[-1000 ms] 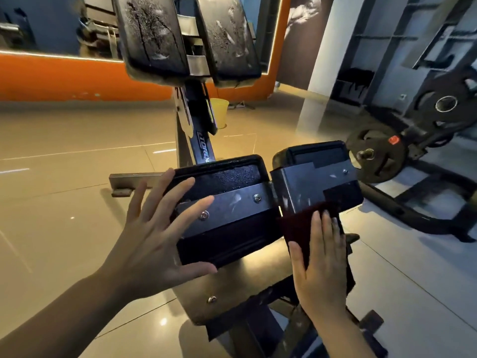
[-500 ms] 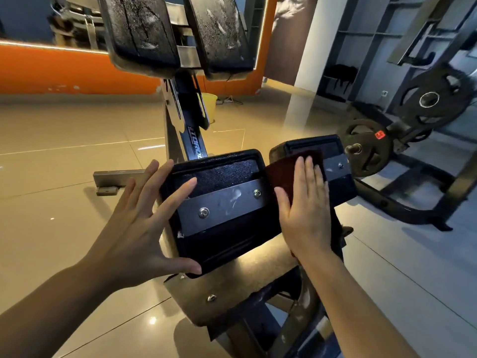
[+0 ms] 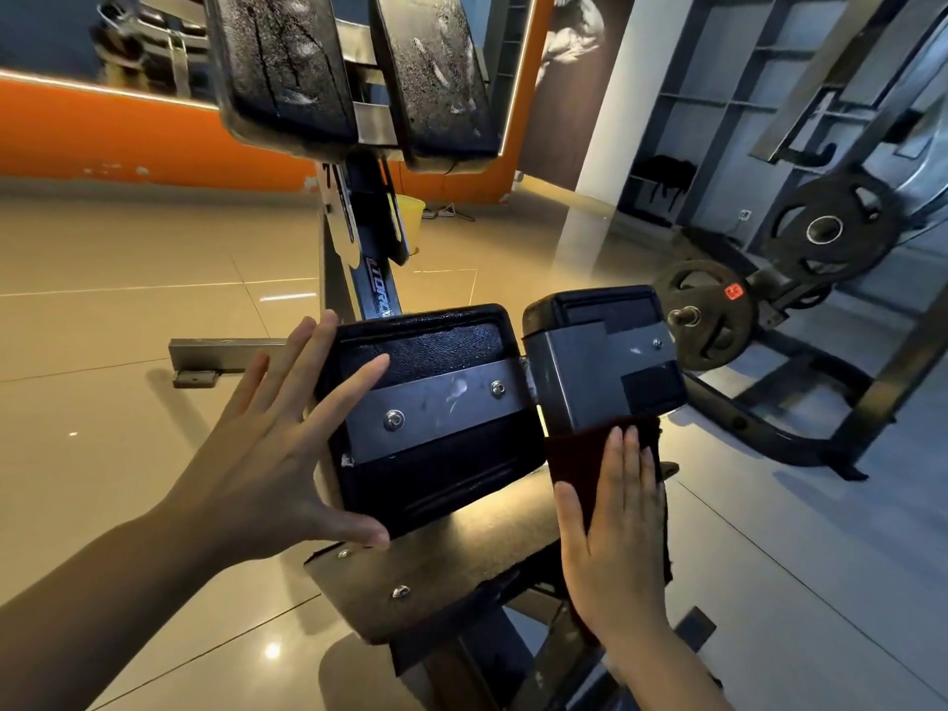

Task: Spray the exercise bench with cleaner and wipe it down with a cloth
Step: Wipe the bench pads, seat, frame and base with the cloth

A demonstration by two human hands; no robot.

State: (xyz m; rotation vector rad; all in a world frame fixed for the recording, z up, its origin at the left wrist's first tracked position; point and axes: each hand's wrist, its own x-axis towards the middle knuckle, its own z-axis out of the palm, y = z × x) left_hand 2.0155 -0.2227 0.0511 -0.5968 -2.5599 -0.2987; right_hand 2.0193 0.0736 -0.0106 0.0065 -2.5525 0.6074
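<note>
A: Wipe stroke in hand. R hand (image 3: 615, 526) lies flat, fingers straight & together, pressing a dark red cloth (image 3: 574, 454) against the near face of the right pad (image 3: 605, 372). Nothing pinched, just palm pressure. Cloth hangs down behind the hand, lower edge loose.

B: L hand (image 3: 272, 454)?

A: Fingers spread & straight, thumb under the lower edge of the left pad (image 3: 436, 402), fingertips on its outer side. Bracing, no closed grip on anything.

B: How to do it well?

A: My read: keep the palm flat, even pressure, overlapping passes over the whole face incl. the metal strap (image 3: 631, 356) and screw heads. Looks like grime catches there; smears show on the left pad's strap too. Fold the loose tail under so it doesn't drag on the frame (image 3: 451, 567). L hand should hold firm so the pads don't swivel.

B: Where's the cloth rel. to the hand?

A: Directly under the R palm & fingers, top edge just past the fingertips, at the pad's bottom edge. Most of the pad face above is uncovered.

B: Rest of the bench?

A: Upper pads (image 3: 354, 69) far side, wet w/ droplets & runs, judged sprayed, not yet wiped. No spray bottle in view.
</note>
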